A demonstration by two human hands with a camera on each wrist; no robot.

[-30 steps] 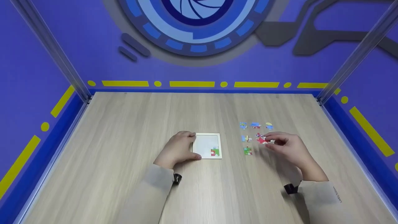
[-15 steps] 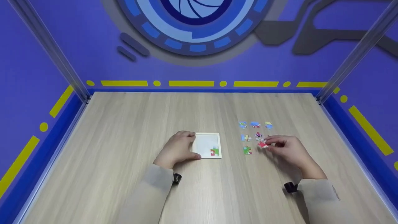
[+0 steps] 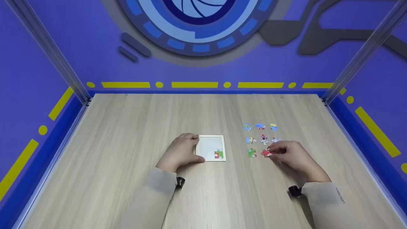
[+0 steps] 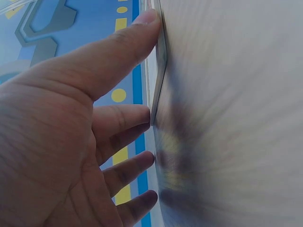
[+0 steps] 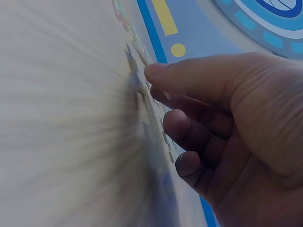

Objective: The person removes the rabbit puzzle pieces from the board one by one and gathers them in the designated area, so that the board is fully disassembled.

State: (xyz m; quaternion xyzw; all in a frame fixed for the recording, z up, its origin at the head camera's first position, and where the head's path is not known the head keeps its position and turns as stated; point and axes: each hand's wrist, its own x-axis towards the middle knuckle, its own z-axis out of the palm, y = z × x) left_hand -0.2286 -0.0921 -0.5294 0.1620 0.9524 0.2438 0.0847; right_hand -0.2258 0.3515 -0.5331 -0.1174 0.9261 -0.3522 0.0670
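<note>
In the head view, a white puzzle tray (image 3: 207,136) lies flat on the table. A green and red puzzle piece (image 3: 218,154) sits in its lower right corner. My left hand (image 3: 180,152) grips the tray at its left side, thumb on the near corner and fingers at the far corner. The left wrist view shows the thumb and index finger at the tray's edge (image 4: 161,56). My right hand (image 3: 292,157) pinches a red puzzle piece (image 3: 266,153) between thumb and fingers, low at the near row of loose pieces. In the right wrist view, the fingers mostly hide this piece.
Several loose puzzle pieces lie in rows right of the tray, including a character-face piece (image 3: 264,139), a blue and yellow piece (image 3: 274,127) and a green piece (image 3: 252,153). A wooden table (image 3: 127,127) is bounded by blue walls (image 3: 203,74) with metal corner posts.
My right hand has moved the red puzzle piece left and nearer to me, uncovering the face piece and the piece beside it. My left hand stays on the tray.
</note>
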